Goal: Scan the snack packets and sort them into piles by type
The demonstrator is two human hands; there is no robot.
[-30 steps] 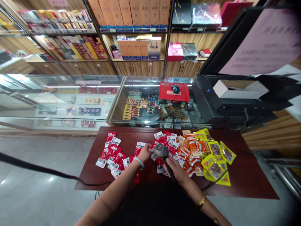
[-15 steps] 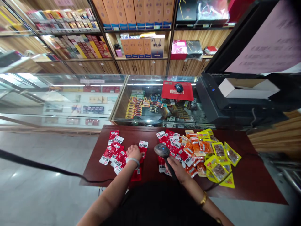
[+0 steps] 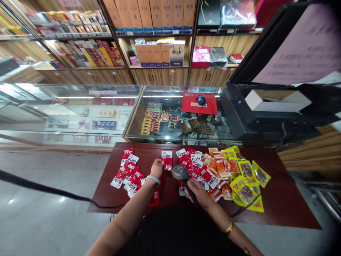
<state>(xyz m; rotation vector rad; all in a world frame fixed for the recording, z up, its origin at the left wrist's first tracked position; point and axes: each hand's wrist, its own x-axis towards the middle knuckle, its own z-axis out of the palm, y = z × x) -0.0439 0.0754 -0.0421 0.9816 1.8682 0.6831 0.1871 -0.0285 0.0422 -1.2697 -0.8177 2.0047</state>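
Note:
My left hand (image 3: 157,168) pinches the left edge of a red-and-white snack packet (image 3: 167,161) at the middle of the brown table. My right hand (image 3: 196,191) is wrapped round the handle of a dark barcode scanner (image 3: 180,173), its head pointing toward the packet. Left of my left hand lies a loose group of red-and-white packets (image 3: 130,174). Beyond the scanner is a heap of the same red packets (image 3: 197,165), which runs into orange packets (image 3: 222,165) and then yellow packets (image 3: 246,192) on the right.
A glass display case (image 3: 170,137) stands behind the brown table (image 3: 287,202), with a red mat (image 3: 191,106) and a mouse (image 3: 201,100) on top. At right stand a monitor (image 3: 247,42) and an open white box (image 3: 277,105). A black cable (image 3: 53,190) crosses at left.
My left hand has moved forward and right with the red packet, which now lies turned straighter, farther from the left group. The scanner stays in my right hand, nearly unmoved.

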